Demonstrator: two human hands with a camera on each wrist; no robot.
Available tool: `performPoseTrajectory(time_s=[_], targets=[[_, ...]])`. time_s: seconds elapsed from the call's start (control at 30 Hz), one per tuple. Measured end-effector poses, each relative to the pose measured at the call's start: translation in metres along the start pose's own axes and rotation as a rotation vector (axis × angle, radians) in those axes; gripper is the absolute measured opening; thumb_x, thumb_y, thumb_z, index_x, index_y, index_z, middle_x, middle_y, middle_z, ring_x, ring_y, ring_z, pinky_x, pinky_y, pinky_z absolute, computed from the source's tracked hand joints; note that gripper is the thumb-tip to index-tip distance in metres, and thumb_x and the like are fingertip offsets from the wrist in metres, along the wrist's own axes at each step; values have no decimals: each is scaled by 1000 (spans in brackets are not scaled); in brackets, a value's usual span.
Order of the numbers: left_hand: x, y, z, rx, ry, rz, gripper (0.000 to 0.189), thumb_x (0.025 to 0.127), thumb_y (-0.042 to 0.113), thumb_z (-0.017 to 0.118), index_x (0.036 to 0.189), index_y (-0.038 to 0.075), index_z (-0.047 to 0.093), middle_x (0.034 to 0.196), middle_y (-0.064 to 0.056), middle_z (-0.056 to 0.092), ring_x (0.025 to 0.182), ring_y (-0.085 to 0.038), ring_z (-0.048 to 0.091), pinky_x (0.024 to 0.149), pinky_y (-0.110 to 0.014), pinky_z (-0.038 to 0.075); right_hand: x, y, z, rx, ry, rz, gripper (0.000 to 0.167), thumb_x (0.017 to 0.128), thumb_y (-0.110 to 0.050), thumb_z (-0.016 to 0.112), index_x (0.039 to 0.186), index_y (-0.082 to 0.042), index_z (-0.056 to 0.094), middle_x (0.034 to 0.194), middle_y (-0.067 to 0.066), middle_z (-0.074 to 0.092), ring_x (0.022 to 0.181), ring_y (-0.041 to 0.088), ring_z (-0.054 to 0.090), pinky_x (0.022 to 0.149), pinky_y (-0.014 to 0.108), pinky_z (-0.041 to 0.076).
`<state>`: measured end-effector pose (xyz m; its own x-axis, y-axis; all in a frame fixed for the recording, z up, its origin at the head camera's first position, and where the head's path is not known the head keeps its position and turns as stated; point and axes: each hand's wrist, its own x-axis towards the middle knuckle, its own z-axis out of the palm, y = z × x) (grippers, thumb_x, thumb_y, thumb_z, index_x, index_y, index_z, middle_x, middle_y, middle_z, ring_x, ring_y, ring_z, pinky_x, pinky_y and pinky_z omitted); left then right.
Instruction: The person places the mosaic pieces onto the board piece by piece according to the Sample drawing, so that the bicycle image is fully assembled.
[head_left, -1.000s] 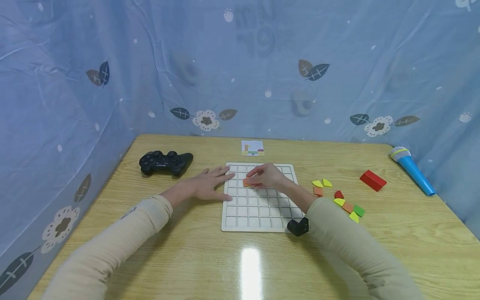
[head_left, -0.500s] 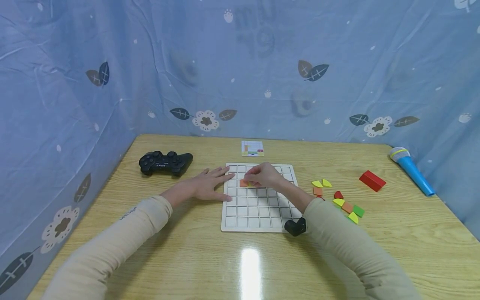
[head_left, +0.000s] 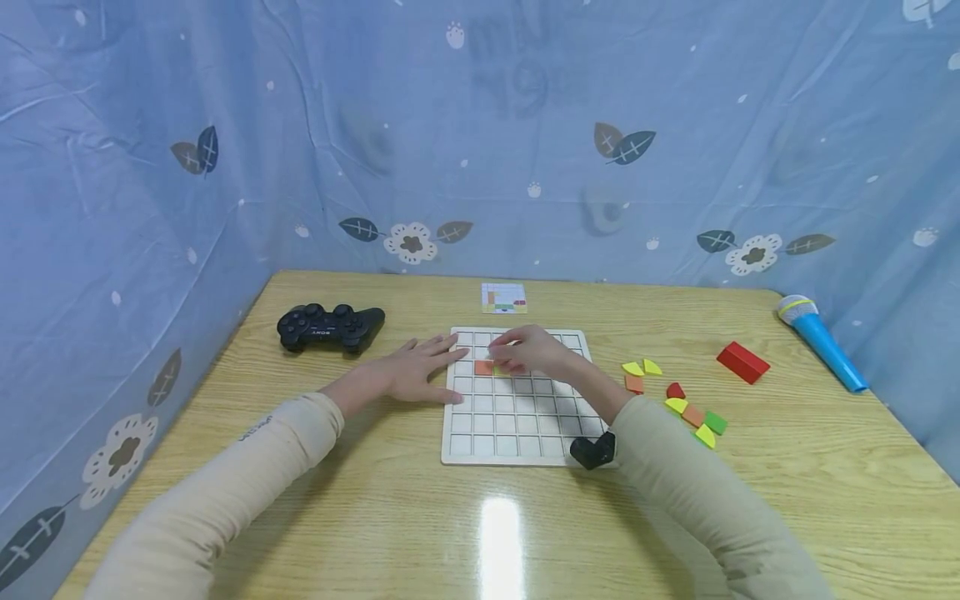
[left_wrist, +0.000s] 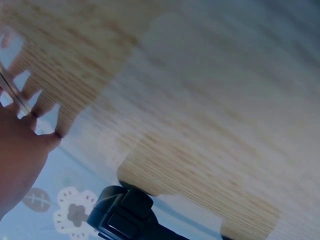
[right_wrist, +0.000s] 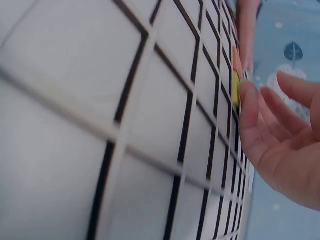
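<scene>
A white grid board (head_left: pixel 483 422) lies flat mid-table. My left hand (head_left: pixel 412 371) rests spread on its left edge, fingertips over the rim. An orange square tile (head_left: pixel 483 367) sits in a cell near the board's upper left. Just right of it is a yellow tile (right_wrist: pixel 235 89), mostly hidden under my right hand (head_left: pixel 527 350) in the head view. In the right wrist view, one fingertip of that hand touches the yellow tile, while the other fingers stand apart, loosely bent. No tile shows between them.
Loose tiles lie right of the board, among them a green tile (head_left: pixel 716 422) and yellow quarter-round tiles (head_left: pixel 652 367). Farther right are a red block (head_left: pixel 743 362) and a toy microphone (head_left: pixel 822 343). A game controller (head_left: pixel 330 327) lies left; a pattern card (head_left: pixel 504 298) lies behind the board.
The orange tile has shifted slightly left and is out from under the right fingers. Yellow now shows beside it. My left hand has stayed put.
</scene>
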<state>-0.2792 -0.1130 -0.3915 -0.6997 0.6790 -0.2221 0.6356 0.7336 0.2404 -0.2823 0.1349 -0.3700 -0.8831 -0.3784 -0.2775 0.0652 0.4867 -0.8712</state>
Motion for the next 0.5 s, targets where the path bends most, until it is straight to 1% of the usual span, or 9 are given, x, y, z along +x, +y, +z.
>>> performPoseTrajectory(time_s=[0.07, 0.2, 0.3, 0.37, 0.5], targets=[[0, 0, 0, -1, -2, 1, 87, 88, 70, 43, 155, 23, 13, 159, -4, -2, 144, -28, 1, 111, -56, 2, -2, 5, -6, 20, -32, -7, 34, 96, -19, 60, 125, -1, 59, 104, 10, 67, 90, 20, 64, 78, 32, 53], [-1, 0, 0, 2, 0, 8, 87, 88, 70, 43, 155, 23, 14, 159, -4, -2, 144, -28, 1, 111, -57, 2, -9, 14, -22, 21, -89, -36, 39, 97, -21, 59, 130, 0, 55, 113, 13, 64, 97, 23, 63, 84, 35, 52], [-2, 0, 0, -1, 5, 15, 87, 88, 69, 44, 155, 22, 14, 159, -5, -1, 144, -28, 1, 110, -57, 2, -16, 21, -35, 37, -121, -61, 42, 97, -19, 58, 133, 2, 51, 122, 17, 60, 102, 26, 62, 87, 37, 51], [-2, 0, -1, -6, 7, 18, 86, 89, 69, 44, 155, 22, 14, 159, -5, -1, 144, -28, 1, 110, -58, 3, -21, 26, -45, 60, -128, -68, 43, 97, -15, 57, 135, 3, 48, 127, 19, 57, 105, 27, 61, 89, 37, 50], [-3, 0, -1, -18, 5, 24, 86, 89, 69, 44, 155, 22, 14, 159, -6, -1, 144, -28, 1, 110, -58, 2, -33, 38, -64, 103, -112, -63, 45, 98, -10, 55, 138, 5, 43, 130, 23, 53, 110, 27, 59, 91, 37, 49]])
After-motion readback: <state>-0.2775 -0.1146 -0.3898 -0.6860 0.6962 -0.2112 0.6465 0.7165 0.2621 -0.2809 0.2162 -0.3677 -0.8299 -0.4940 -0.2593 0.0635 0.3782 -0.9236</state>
